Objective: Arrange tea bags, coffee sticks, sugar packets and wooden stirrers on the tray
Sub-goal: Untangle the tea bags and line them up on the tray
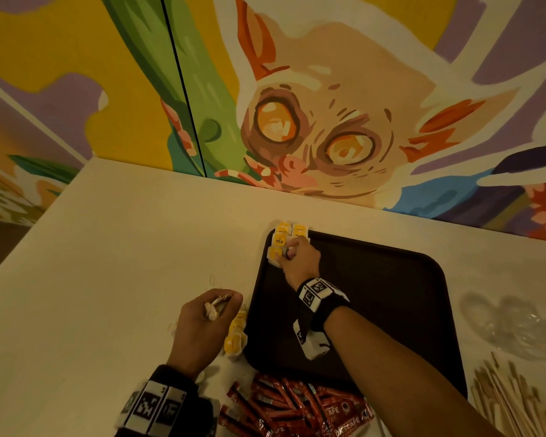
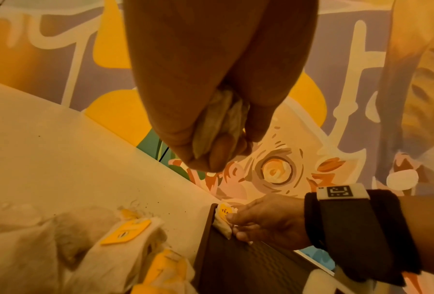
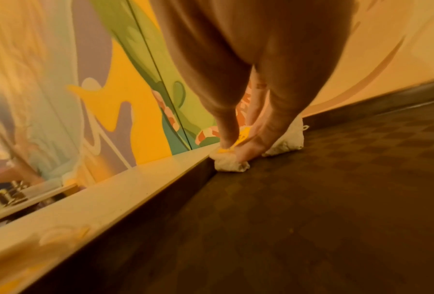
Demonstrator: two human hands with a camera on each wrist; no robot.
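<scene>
A dark brown tray (image 1: pixel 375 294) lies on the pale table. A few tea bags with yellow tags (image 1: pixel 279 239) sit packed in its far left corner. My right hand (image 1: pixel 286 252) reaches there and pinches one tea bag (image 3: pixel 229 165) between thumb and finger, holding it down on the tray floor (image 3: pixel 311 199) against the rim; another bag (image 3: pixel 286 141) lies just behind. My left hand (image 1: pixel 216 305) hovers left of the tray, its curled fingers gripping a crumpled white tea bag (image 2: pixel 220 123). More loose tea bags (image 1: pixel 235 337) lie on the table under it.
Red coffee sticks (image 1: pixel 297 408) are heaped at the tray's near edge. Wooden stirrers (image 1: pixel 511 402) lie at the near right, with clear crumpled plastic (image 1: pixel 511 323) beyond them. A painted wall (image 1: pixel 297 89) runs along the table's far edge.
</scene>
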